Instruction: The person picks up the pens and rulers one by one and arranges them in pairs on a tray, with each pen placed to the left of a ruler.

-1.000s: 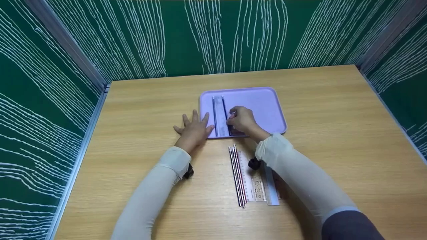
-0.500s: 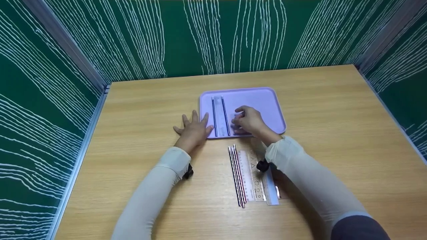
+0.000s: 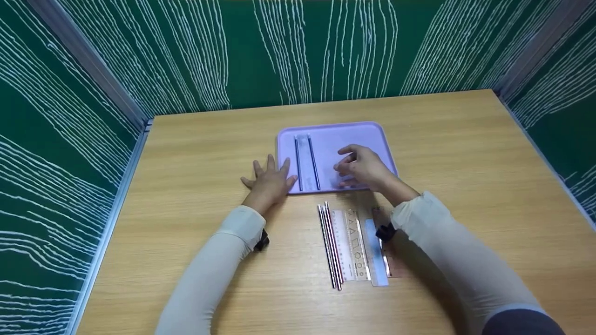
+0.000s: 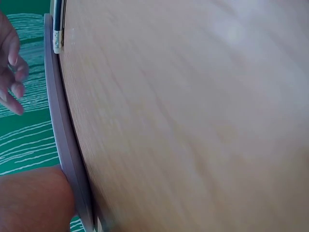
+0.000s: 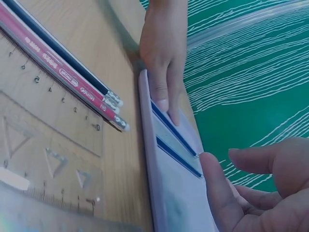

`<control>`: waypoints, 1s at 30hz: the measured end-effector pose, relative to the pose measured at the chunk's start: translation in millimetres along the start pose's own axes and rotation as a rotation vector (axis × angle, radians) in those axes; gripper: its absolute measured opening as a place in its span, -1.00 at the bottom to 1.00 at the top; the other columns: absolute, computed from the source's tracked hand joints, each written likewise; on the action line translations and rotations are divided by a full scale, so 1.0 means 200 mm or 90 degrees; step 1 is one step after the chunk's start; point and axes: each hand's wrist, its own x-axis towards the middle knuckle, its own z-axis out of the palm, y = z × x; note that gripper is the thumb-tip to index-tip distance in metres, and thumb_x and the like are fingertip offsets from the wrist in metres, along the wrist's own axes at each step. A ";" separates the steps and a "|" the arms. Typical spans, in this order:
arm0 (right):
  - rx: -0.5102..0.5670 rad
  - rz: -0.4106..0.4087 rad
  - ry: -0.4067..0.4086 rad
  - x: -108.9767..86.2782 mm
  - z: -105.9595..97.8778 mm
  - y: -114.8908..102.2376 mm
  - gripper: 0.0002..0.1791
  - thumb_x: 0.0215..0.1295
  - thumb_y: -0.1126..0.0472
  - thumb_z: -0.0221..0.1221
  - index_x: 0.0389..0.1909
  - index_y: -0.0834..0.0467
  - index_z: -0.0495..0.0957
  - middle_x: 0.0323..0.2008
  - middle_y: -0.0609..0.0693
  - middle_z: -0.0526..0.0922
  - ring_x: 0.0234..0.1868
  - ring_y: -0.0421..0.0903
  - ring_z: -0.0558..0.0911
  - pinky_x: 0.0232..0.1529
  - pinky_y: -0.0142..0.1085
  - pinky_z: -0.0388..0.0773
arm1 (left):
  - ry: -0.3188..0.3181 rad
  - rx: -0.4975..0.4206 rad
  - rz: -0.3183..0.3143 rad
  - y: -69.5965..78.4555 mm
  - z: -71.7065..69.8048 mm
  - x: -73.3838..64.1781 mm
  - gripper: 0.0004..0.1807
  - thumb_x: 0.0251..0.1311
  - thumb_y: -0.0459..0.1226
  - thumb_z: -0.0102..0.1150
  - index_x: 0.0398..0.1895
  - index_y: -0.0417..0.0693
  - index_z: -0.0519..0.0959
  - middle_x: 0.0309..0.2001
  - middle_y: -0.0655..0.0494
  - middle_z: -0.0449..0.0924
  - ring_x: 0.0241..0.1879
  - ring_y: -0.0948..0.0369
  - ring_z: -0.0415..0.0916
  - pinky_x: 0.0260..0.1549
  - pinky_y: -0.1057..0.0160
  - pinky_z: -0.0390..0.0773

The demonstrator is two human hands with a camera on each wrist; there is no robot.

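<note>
Two dark pencils, a left one (image 3: 298, 163) and a right one (image 3: 314, 163), lie in the lilac tray (image 3: 363, 132) with a clear ruler (image 3: 306, 167) between them. My left hand (image 3: 270, 185) rests at the tray's left edge, fingers spread, thumb over the rim. Over the tray's right half is my right hand (image 3: 368, 170), its fingers loosely bent and nothing between them. In the right wrist view a gap shows between the thumb and fingers of this right hand (image 5: 270, 188).
Several pencils (image 3: 327, 251), dark and red, lie on the table before the tray. Beside them are a clear ruler (image 3: 342, 246), a stencil ruler (image 3: 356, 246), a bluish ruler (image 3: 378, 256) and another clear one partly under the right sleeve (image 3: 456, 251). Green walls (image 3: 251, 56) border the table.
My right hand has drawn away from the right pencil in the tray and moved rightward, its fingers loosening. More of the rulers shows now. My left hand stays put.
</note>
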 end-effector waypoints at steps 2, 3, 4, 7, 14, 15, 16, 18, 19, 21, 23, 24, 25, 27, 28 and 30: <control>-0.013 -0.002 0.000 -0.02 -0.02 0.00 -0.39 0.41 0.32 0.23 0.42 0.26 0.29 0.01 0.20 0.49 0.09 0.26 0.63 -0.10 -0.09 0.77 | 0.001 -0.003 0.000 0.00 0.00 0.00 -0.31 0.52 0.26 -0.29 0.64 0.51 -0.08 0.69 -0.06 -0.41 0.58 -0.39 -0.54 0.22 -0.74 -0.32; -0.021 -0.003 -0.002 -0.04 -0.03 0.00 -0.39 0.41 0.31 0.24 0.43 0.25 0.29 0.01 0.20 0.49 0.09 0.26 0.63 -0.11 -0.10 0.77 | 0.001 -0.004 -0.001 0.00 0.00 0.00 -0.30 0.52 0.26 -0.29 0.65 0.51 -0.08 0.69 -0.06 -0.41 0.58 -0.39 -0.54 0.22 -0.74 -0.32; -0.024 -0.004 -0.004 -0.05 -0.04 0.00 -0.39 0.41 0.30 0.24 0.43 0.25 0.29 0.02 0.19 0.49 0.09 0.27 0.63 -0.11 -0.10 0.77 | 0.002 -0.004 -0.001 0.00 0.00 0.00 -0.30 0.52 0.26 -0.28 0.64 0.51 -0.08 0.69 -0.05 -0.41 0.58 -0.39 -0.54 0.22 -0.74 -0.32; -0.029 -0.011 -0.011 -0.09 -0.06 0.01 -0.38 0.42 0.29 0.24 0.43 0.25 0.29 0.03 0.20 0.48 0.10 0.29 0.63 -0.13 -0.11 0.77 | 0.005 -0.008 -0.002 0.00 0.00 0.00 -0.30 0.51 0.26 -0.27 0.64 0.50 -0.07 0.69 -0.05 -0.41 0.58 -0.39 -0.54 0.22 -0.74 -0.33; -0.035 -0.022 -0.022 -0.16 -0.12 0.04 -0.40 0.43 0.31 0.22 0.42 0.28 0.29 0.04 0.23 0.45 0.05 0.18 0.59 -0.07 -0.01 0.75 | 0.009 -0.005 0.003 0.00 0.00 0.00 -0.30 0.52 0.26 -0.28 0.65 0.50 -0.07 0.69 -0.07 -0.40 0.57 -0.41 -0.52 0.21 -0.74 -0.31; -0.041 -0.023 -0.019 -0.17 -0.13 0.05 -0.41 0.43 0.31 0.22 0.42 0.28 0.29 0.04 0.23 0.45 0.03 0.15 0.59 -0.04 0.02 0.74 | 0.008 -0.004 0.004 0.00 0.00 0.00 -0.30 0.52 0.26 -0.28 0.65 0.50 -0.08 0.69 -0.06 -0.40 0.57 -0.41 -0.52 0.21 -0.74 -0.31; -0.043 -0.024 -0.017 -0.18 -0.14 0.05 -0.41 0.43 0.31 0.22 0.42 0.28 0.29 0.05 0.24 0.45 0.03 0.14 0.58 -0.02 0.05 0.72 | 0.006 -0.004 0.005 0.00 0.00 0.00 -0.30 0.52 0.26 -0.29 0.65 0.49 -0.08 0.69 -0.06 -0.40 0.57 -0.41 -0.52 0.21 -0.74 -0.31; -0.043 -0.026 -0.013 -0.20 -0.16 0.06 -0.40 0.42 0.31 0.22 0.42 0.28 0.29 0.06 0.26 0.44 0.04 0.15 0.58 0.01 0.08 0.70 | 0.001 -0.002 0.006 0.00 -0.01 0.00 -0.30 0.52 0.26 -0.30 0.65 0.49 -0.09 0.69 -0.06 -0.41 0.57 -0.41 -0.53 0.22 -0.74 -0.30; -0.043 -0.028 -0.011 -0.22 -0.16 0.06 -0.40 0.42 0.32 0.23 0.42 0.29 0.29 0.06 0.26 0.44 0.06 0.17 0.58 0.02 0.08 0.70 | -0.001 -0.001 0.005 0.00 -0.01 0.00 -0.30 0.52 0.26 -0.30 0.65 0.49 -0.09 0.69 -0.06 -0.41 0.57 -0.40 -0.53 0.22 -0.74 -0.30; -0.047 -0.028 -0.009 -0.24 -0.18 0.08 -0.39 0.41 0.32 0.23 0.42 0.30 0.29 0.07 0.27 0.44 0.08 0.22 0.59 0.00 0.05 0.71 | -0.005 0.002 0.002 0.00 -0.01 0.00 -0.30 0.53 0.26 -0.31 0.65 0.49 -0.10 0.69 -0.05 -0.42 0.57 -0.40 -0.53 0.22 -0.74 -0.29; -0.056 -0.025 -0.006 -0.25 -0.20 0.10 -0.38 0.40 0.32 0.24 0.42 0.29 0.29 0.08 0.27 0.45 0.08 0.25 0.62 -0.03 0.00 0.73 | -0.008 0.004 0.000 0.00 -0.01 0.00 -0.30 0.52 0.26 -0.31 0.65 0.49 -0.10 0.69 -0.05 -0.42 0.57 -0.40 -0.53 0.22 -0.74 -0.29; -0.060 -0.024 -0.006 -0.26 -0.21 0.11 -0.37 0.40 0.32 0.25 0.42 0.29 0.28 0.08 0.28 0.45 0.05 0.25 0.64 -0.06 -0.02 0.74 | -0.008 0.005 -0.002 0.00 0.00 0.01 -0.30 0.52 0.27 -0.31 0.65 0.49 -0.11 0.69 -0.05 -0.42 0.58 -0.39 -0.54 0.22 -0.74 -0.29; -0.062 -0.025 -0.006 -0.26 -0.22 0.13 -0.38 0.40 0.32 0.24 0.42 0.30 0.28 0.08 0.29 0.45 0.01 0.24 0.66 -0.08 -0.03 0.75 | -0.009 0.007 -0.003 0.00 0.00 0.01 -0.30 0.52 0.27 -0.31 0.65 0.50 -0.11 0.69 -0.04 -0.43 0.58 -0.39 -0.53 0.22 -0.74 -0.29; -0.061 -0.025 -0.005 -0.28 -0.23 0.16 -0.38 0.39 0.34 0.24 0.42 0.31 0.29 0.07 0.30 0.44 -0.06 0.22 0.69 -0.10 -0.01 0.75 | -0.011 0.009 -0.003 0.00 0.00 0.01 -0.30 0.52 0.27 -0.31 0.65 0.50 -0.12 0.69 -0.05 -0.43 0.58 -0.39 -0.53 0.22 -0.74 -0.28; -0.062 -0.025 -0.005 -0.28 -0.24 0.17 -0.38 0.39 0.34 0.25 0.41 0.31 0.29 0.07 0.31 0.44 -0.09 0.20 0.70 -0.10 0.00 0.75 | -0.011 0.010 -0.002 0.00 0.00 0.01 -0.30 0.52 0.27 -0.31 0.65 0.50 -0.12 0.69 -0.05 -0.43 0.58 -0.40 -0.53 0.22 -0.74 -0.28; -0.061 -0.028 -0.008 -0.30 -0.26 0.19 -0.37 0.38 0.33 0.25 0.41 0.33 0.28 0.06 0.31 0.43 -0.12 0.16 0.70 -0.10 0.00 0.75 | -0.011 0.009 -0.002 0.00 0.00 0.00 -0.29 0.52 0.27 -0.32 0.65 0.50 -0.12 0.69 -0.05 -0.43 0.57 -0.40 -0.53 0.22 -0.74 -0.28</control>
